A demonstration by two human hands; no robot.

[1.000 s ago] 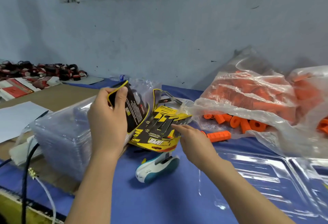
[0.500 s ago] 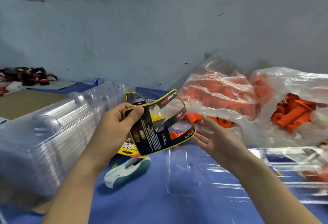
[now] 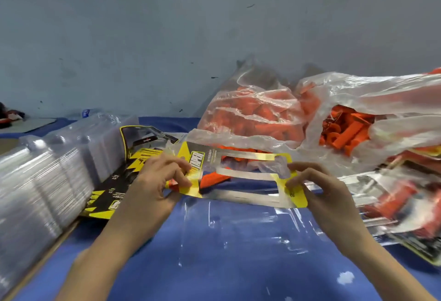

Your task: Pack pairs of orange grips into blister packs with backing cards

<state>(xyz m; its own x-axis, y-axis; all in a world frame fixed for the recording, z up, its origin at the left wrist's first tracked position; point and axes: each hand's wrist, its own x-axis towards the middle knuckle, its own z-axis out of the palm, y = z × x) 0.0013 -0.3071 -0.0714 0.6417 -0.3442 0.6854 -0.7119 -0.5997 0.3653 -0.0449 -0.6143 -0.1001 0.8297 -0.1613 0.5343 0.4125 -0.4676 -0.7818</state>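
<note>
I hold a yellow and silver backing card [image 3: 241,176] flat between both hands, above the blue table. My left hand [image 3: 160,179] pinches its left end, my right hand [image 3: 315,188] pinches its right end. The card has two long cut-out windows. Through the upper part of them I see an orange grip [image 3: 212,178] lying on the table. An empty clear blister pack [image 3: 238,231] lies on the table just below the card. Clear plastic bags [image 3: 262,112] full of orange grips sit behind.
A tall stack of clear blister shells [image 3: 47,174] fills the left side. More backing cards [image 3: 114,186] lie beside it. Finished packs [image 3: 401,205] are piled at the right. The blue table cloth [image 3: 214,277] spreads in front. A wall stands close behind.
The card was held upright in my left hand alone with its black back showing; now it is turned flat, front side up, and my right hand has taken its other end.
</note>
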